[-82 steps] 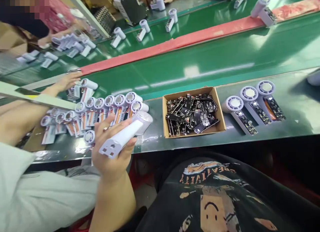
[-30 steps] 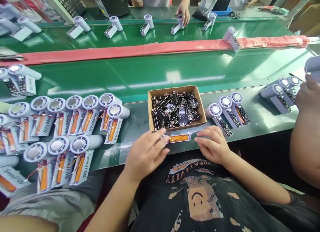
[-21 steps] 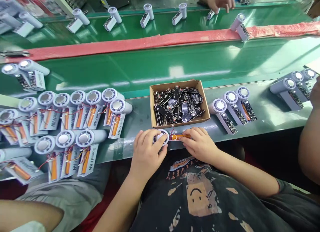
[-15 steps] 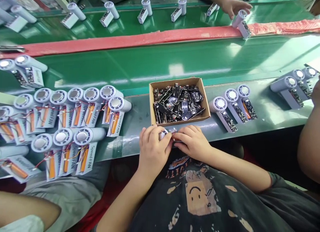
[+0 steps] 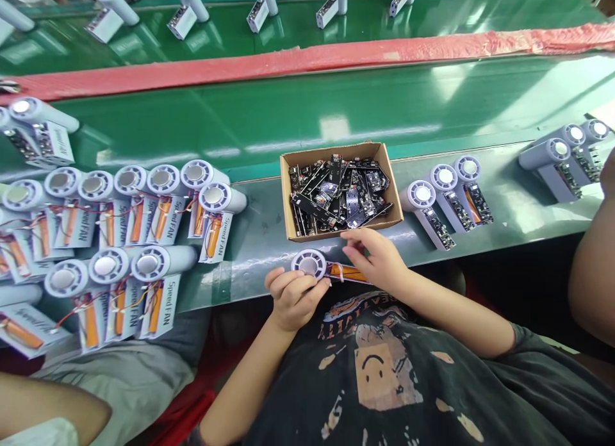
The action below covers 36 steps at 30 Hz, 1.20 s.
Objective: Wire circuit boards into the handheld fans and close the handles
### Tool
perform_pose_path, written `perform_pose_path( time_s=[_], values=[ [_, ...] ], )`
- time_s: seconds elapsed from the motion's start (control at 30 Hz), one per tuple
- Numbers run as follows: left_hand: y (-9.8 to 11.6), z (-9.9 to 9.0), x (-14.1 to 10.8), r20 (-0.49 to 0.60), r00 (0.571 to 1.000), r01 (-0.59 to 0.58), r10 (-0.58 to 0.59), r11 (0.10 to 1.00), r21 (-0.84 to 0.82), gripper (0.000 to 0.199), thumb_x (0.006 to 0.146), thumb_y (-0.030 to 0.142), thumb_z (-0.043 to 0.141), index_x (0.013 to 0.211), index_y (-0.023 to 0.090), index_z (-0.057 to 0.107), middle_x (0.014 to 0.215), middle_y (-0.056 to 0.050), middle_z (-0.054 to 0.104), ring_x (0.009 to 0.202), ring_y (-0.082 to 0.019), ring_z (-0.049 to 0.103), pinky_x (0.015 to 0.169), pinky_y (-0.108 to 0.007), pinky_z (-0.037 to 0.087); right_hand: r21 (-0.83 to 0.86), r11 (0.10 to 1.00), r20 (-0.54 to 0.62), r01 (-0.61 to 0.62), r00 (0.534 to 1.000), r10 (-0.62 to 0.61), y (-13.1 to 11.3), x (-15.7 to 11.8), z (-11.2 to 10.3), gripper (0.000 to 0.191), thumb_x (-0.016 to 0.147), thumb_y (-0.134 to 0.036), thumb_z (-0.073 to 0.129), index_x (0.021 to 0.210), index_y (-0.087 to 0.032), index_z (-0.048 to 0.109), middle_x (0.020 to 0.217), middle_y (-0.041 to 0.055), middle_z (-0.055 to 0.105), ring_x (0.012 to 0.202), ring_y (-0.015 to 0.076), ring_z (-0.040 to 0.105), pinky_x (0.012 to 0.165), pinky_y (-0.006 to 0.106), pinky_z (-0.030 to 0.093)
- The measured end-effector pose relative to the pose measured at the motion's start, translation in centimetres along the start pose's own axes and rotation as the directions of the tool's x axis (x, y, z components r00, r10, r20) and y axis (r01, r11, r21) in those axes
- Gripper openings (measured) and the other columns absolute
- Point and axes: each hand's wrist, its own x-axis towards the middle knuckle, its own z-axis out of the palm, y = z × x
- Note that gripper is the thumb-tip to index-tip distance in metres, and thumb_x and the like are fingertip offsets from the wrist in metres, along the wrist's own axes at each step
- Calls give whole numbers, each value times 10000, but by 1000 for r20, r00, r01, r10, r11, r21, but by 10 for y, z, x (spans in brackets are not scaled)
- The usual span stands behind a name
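Note:
My left hand (image 5: 295, 298) is closed around a light purple handheld fan (image 5: 307, 264), which lies on its side over the bench edge with its round end facing up. The fan's handle is uncovered and shows an orange battery (image 5: 348, 272) and thin wires. Over the handle's end is my right hand (image 5: 379, 257), thumb and fingers apart, holding nothing that I can see. Its fingertips are close to the front wall of a cardboard box (image 5: 284, 202), which is filled with black circuit boards (image 5: 336, 193). Part of the handle is hidden behind the right hand.
Several fans with bare batteries and wires, like this fan (image 5: 154, 266), stand at the left. To the right, several fans (image 5: 444, 177) carry circuit boards. Beyond the green belt (image 5: 240, 125) runs a red strip (image 5: 288, 58), with more fans behind. Other people's arms (image 5: 593, 266) flank me.
My right hand has come away from the left one and moved up toward the box, its fingers opening. The fan's battery now shows. The co-worker's hand and a fan at the red strip are gone from view.

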Motion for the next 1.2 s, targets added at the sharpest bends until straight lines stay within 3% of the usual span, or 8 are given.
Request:
perform_pose_path(
  time_s=[0.17,0.47,0.7,0.83,0.93,1.07,1.13,1.2],
  values=[
    [1,-4,4,89,987,141,-134,987,-82,88,867,180,674,857,267,683,754,17,720,849,-190,591,931,-392,368,-243,861,136,446,895,-425,-13,-15,-10,93,935,-236,575,981,-212,651,815,7,694,702,150,534,642,306,373],
    [9,-11,13,150,984,102,-93,993,-53,112,858,175,670,941,248,683,830,-1,757,922,-200,648,1053,-426,343,-193,939,127,285,956,-265,-16,-12,6,170,951,-246,534,856,-206,669,782,6,660,718,144,511,663,305,335],
    [-43,-19,78,178,982,74,-71,997,-10,302,858,82,563,1100,234,660,1026,-58,751,979,-223,670,927,-411,481,-160,945,87,284,958,-274,-9,-18,11,128,919,-225,558,855,-201,667,794,12,627,706,136,489,651,304,312],
    [-65,8,118,590,806,32,-50,999,42,277,890,154,551,1103,262,692,1096,-49,723,1046,-252,630,942,-452,456,-220,930,88,294,956,-281,-10,-17,14,139,925,-244,563,862,-213,683,803,10,613,709,137,467,655,309,299],
    [-67,27,132,685,729,-60,15,997,42,185,823,143,612,929,243,727,983,-58,695,985,-276,617,869,-450,469,-277,908,84,316,949,-305,-13,-15,16,159,925,-265,571,833,-219,692,808,13,605,711,144,455,645,313,289],
    [-64,23,138,608,794,22,12,999,-48,127,837,150,568,766,214,652,1017,-55,685,993,-259,619,886,-439,465,-301,900,124,317,948,-292,-15,-10,20,178,930,-290,572,827,-233,705,820,20,583,731,147,468,642,309,293],
    [-60,8,131,468,876,226,-121,958,-176,102,868,156,520,857,211,605,1026,-49,685,973,-221,637,888,-401,480,-237,929,110,285,958,-265,-12,-8,21,170,923,-281,575,839,-225,712,816,27,575,733,146,489,639,298,323],
    [-50,-10,115,293,889,445,-351,813,-375,102,891,168,479,953,224,537,852,-8,652,818,-177,645,802,-349,511,-131,963,84,237,970,-227,-7,-6,19,149,908,-260,585,858,-207,716,822,38,577,742,149,520,637,285,372]
  ],
)
